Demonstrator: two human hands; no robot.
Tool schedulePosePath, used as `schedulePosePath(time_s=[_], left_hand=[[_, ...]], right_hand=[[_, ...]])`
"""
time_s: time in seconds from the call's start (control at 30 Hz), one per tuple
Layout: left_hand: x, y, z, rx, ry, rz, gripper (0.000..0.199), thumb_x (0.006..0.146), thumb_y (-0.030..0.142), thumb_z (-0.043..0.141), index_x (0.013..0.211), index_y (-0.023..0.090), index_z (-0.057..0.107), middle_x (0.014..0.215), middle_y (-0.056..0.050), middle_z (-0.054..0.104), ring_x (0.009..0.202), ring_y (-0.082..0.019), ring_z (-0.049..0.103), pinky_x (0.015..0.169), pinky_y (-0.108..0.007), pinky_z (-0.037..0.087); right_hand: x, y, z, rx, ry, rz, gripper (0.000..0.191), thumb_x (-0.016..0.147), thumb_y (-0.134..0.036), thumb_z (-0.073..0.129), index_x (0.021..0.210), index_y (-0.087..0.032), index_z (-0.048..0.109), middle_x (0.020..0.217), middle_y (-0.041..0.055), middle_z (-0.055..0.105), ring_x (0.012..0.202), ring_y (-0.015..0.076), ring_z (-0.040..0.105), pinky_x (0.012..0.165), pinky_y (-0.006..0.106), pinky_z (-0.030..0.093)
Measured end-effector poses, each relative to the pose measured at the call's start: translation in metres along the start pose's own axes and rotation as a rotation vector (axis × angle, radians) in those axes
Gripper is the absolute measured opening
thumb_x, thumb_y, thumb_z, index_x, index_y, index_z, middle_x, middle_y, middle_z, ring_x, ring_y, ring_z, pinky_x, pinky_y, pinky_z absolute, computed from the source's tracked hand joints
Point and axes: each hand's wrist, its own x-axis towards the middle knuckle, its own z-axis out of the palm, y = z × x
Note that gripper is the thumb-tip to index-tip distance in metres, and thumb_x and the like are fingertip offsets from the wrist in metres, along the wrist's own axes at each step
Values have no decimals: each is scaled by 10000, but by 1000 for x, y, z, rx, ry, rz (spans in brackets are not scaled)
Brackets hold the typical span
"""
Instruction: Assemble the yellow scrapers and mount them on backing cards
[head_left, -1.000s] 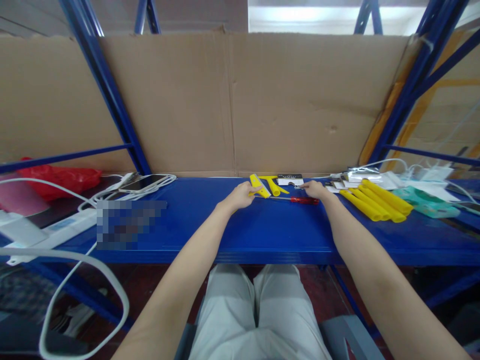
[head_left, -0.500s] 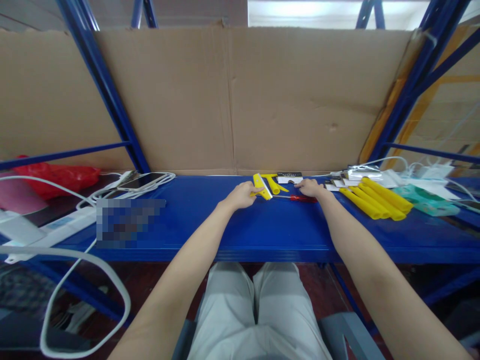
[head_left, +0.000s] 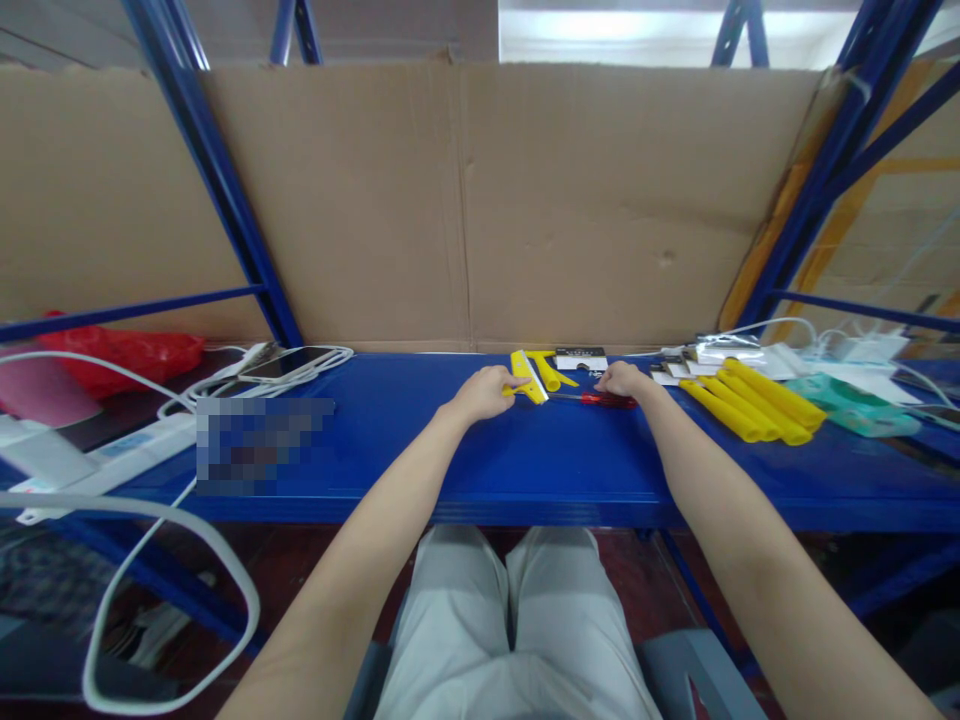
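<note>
My left hand (head_left: 486,392) is closed on a yellow scraper (head_left: 530,377) with a white strip along one edge, held just above the blue shelf. Behind the scraper lie other yellow plastic parts (head_left: 551,372), one of them tapering to a point. My right hand (head_left: 621,380) has its fingers pinched together over the shelf, close to a small black-and-white box (head_left: 580,359). Whatever lies between those fingertips is too small to make out. Just under the right hand is a screwdriver with a red handle (head_left: 598,399), its shaft pointing toward the scraper.
Several yellow tubes (head_left: 752,400) lie to the right, beside a green plastic packet (head_left: 855,403). White cables and a power strip (head_left: 127,452) occupy the left, with a phone (head_left: 289,364) and red bag (head_left: 124,360). Cardboard (head_left: 465,210) stands behind the shelf (head_left: 547,465).
My right hand has drawn slightly away from the small box, its fingers now more curled. The left hand keeps hold of the scraper in nearly the same place.
</note>
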Motion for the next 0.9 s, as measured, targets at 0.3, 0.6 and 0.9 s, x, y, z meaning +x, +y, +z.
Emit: schedulePosePath(time_s=[0.3,0.6,0.9], left_hand=[[-1,1,-1,-17,20,10,484,765,124,528,1234,223,598,973,-73,663,821,-170,602,761,-269,447],[2,-4,3,-22,31,62,482,776,158,536,1252,212,584,916,-64,639,795,-154,587,749,-256,442],[4,-3,2,-35,43,77,465,762,147,547,1221,188,612,834,-53,633,728,-144,576,712,-245,438]], right_hand=[[20,12,10,-9,64,-43,362,609,-455,737,838,-178,701,922,109,675,955,247,611,804,356,485],[6,5,4,13,100,-48,194,634,-370,723,681,-187,682,868,121,672,1014,299,576,831,432,463],[-41,-48,-11,586,242,-504,192,758,-343,569,721,-175,655,800,58,675,791,190,599,763,331,457]])
